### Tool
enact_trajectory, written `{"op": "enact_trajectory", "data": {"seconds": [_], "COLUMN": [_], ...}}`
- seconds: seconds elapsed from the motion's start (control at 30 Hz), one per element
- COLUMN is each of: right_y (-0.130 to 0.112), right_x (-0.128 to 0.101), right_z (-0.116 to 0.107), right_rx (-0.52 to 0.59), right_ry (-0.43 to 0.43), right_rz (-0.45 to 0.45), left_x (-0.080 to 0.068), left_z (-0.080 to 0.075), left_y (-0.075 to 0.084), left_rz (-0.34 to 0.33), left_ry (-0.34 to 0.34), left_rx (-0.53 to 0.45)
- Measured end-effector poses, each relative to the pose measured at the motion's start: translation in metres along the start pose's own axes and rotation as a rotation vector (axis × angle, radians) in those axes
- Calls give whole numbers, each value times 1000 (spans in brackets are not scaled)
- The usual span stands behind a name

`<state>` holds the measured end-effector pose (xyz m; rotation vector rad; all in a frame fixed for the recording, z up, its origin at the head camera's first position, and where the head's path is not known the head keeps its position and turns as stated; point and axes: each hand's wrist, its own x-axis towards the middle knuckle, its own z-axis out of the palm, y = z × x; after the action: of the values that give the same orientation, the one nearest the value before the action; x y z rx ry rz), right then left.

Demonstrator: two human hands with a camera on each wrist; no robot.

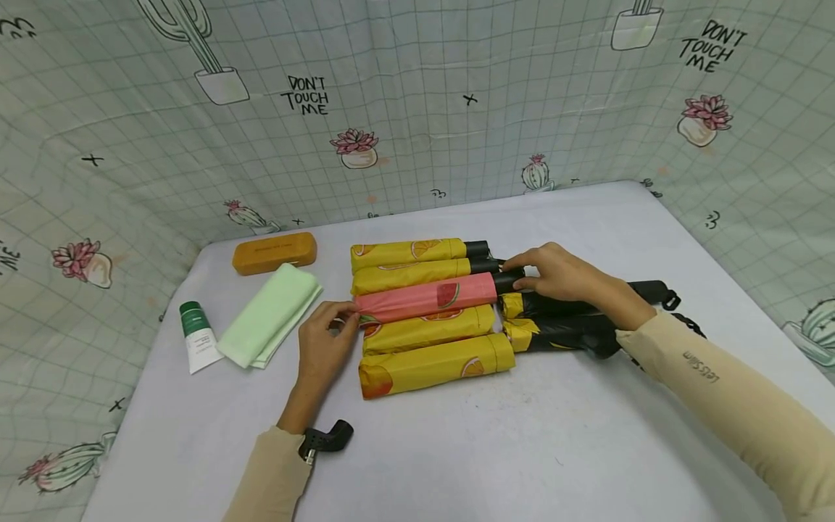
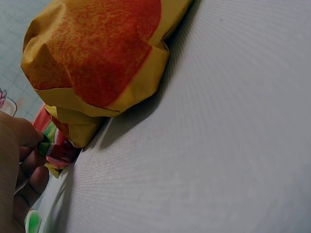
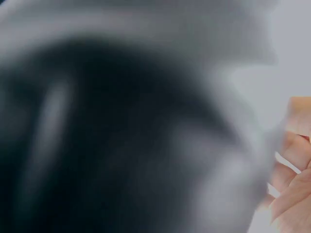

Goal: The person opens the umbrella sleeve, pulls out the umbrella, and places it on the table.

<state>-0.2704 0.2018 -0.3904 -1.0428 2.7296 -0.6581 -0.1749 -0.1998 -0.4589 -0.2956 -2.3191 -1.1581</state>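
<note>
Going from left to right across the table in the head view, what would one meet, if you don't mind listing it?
White tube with green cap → folded green cloth → left hand → pink umbrella → right hand → black umbrella handle.

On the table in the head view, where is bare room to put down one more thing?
The table is bare along its near edge, in front of the yellow umbrellas, and at the far right corner. The middle is crowded: the left hand and right hand hold the pink umbrella; the green cloth fills the left.
</note>
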Motion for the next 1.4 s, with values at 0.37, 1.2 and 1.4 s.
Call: {"op": "enact_trajectory", "data": {"seconds": [0.37,1.2,1.4], "right_y": [8,15,19], "right_x": [-9,-14,-16], "right_z": [-7,-12,-14], "right_rx": [-29,-61,-82], "right_ry": [7,38,64], "right_rz": [2,-17,-13], "left_x": [0,1,0], "left_z": [1,-1,-1], "left_y": [-1,0,-1], "left_rz": [-18,-7,-14], "left_ry": [-12,-9,-13], "left_rx": [-10,-4,6]}}
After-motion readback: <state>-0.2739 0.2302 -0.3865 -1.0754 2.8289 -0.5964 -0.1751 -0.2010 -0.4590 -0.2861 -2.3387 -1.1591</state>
